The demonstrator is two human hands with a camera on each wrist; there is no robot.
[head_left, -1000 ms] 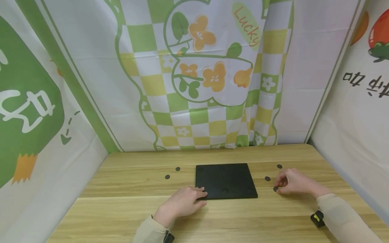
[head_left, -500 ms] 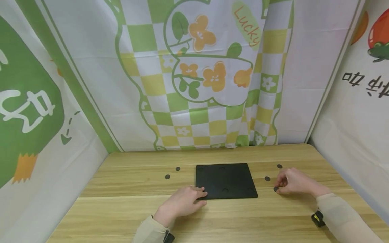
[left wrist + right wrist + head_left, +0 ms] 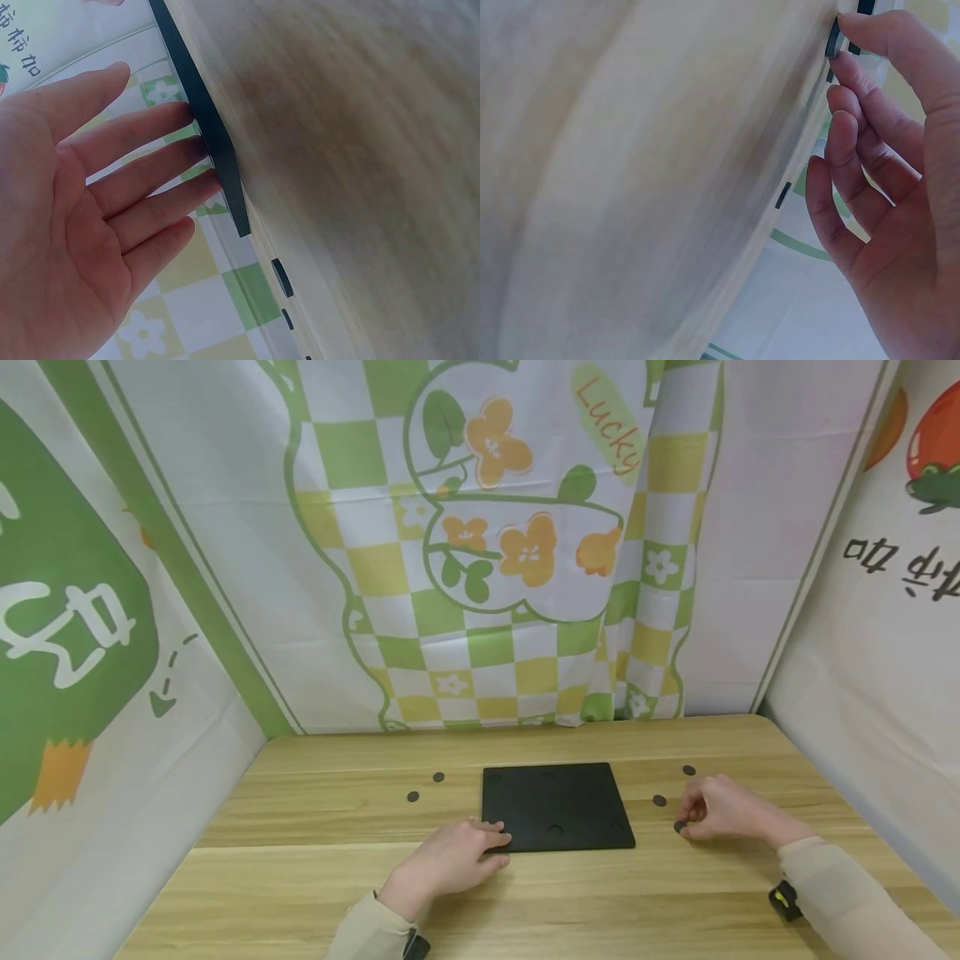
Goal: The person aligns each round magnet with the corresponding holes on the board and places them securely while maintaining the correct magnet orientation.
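Observation:
A thin black rectangular board (image 3: 558,806) with faint round marks lies flat on the table. My left hand (image 3: 457,856) rests with its fingertips on the board's near left corner; in the left wrist view its fingers (image 3: 146,180) are extended against the board's edge (image 3: 202,105). To the right of the board, my right hand (image 3: 723,810) pinches a small black disc (image 3: 679,827) between thumb and forefinger. The right wrist view has this disc (image 3: 833,37) standing on edge close to the tabletop, with the other fingers loosely curled.
Two more black discs, a nearer one (image 3: 660,801) and a farther one (image 3: 689,771), lie beyond the right hand. Left of the board are another two discs (image 3: 413,797) (image 3: 438,777). The wooden table (image 3: 337,877) ends at a patterned curtain (image 3: 517,677) behind.

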